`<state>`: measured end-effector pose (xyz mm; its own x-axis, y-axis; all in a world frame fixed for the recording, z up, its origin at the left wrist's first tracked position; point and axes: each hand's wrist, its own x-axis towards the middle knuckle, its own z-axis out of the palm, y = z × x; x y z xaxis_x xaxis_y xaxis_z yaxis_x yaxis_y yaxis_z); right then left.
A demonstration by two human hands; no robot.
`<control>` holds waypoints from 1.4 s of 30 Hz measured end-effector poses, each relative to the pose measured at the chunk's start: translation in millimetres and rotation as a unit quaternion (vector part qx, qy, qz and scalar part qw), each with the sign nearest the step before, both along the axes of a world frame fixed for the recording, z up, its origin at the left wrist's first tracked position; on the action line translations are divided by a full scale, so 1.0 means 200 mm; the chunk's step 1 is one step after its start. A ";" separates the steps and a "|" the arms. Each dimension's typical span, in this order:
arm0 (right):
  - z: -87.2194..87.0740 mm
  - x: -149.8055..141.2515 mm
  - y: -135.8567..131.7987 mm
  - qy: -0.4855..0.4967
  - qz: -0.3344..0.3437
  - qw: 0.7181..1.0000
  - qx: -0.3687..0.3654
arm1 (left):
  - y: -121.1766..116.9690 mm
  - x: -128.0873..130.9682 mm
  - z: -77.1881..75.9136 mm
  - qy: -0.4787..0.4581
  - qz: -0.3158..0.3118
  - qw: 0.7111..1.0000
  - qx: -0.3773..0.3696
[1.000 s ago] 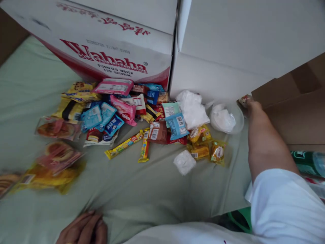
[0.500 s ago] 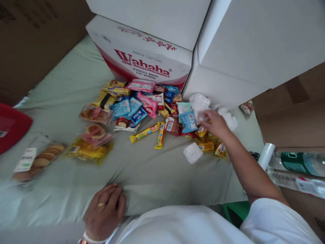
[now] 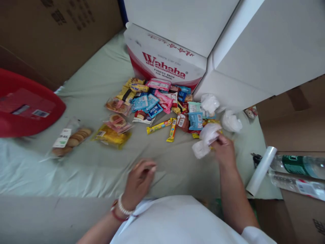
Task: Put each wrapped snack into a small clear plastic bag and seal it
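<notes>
My right hand pinches a crumpled white plastic bag above the right part of the cloth-covered table. Just below it lies a folded white packet, partly overlapped by the bag; whether they touch I cannot tell. My left hand, with fingers loosely curled and nothing visible in them, is over the table's near edge. Beyond both hands is a pile of wrapped snacks. Nearest to my right hand are a light blue packet and yellow packets partly hidden by the bag. Two yellow stick packs lie in front of the pile.
More crumpled white bags sit at the right. A bag of round biscuits and a yellow packet lie left. Behind stands a Wahaha carton. A red plastic object, a film roll and bottles flank the table.
My right hand has come back towards me, bringing a white bag from beside the pile. My left hand has moved right and off the cloth. The view has shifted left.
</notes>
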<state>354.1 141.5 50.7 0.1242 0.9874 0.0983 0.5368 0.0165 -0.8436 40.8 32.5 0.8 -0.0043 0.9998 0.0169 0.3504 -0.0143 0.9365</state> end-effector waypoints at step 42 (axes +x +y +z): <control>-0.09 -0.17 -0.38 0.068 0.238 0.968 -0.036 | 0.13 0.20 -0.01 -0.399 -0.081 0.900 -0.157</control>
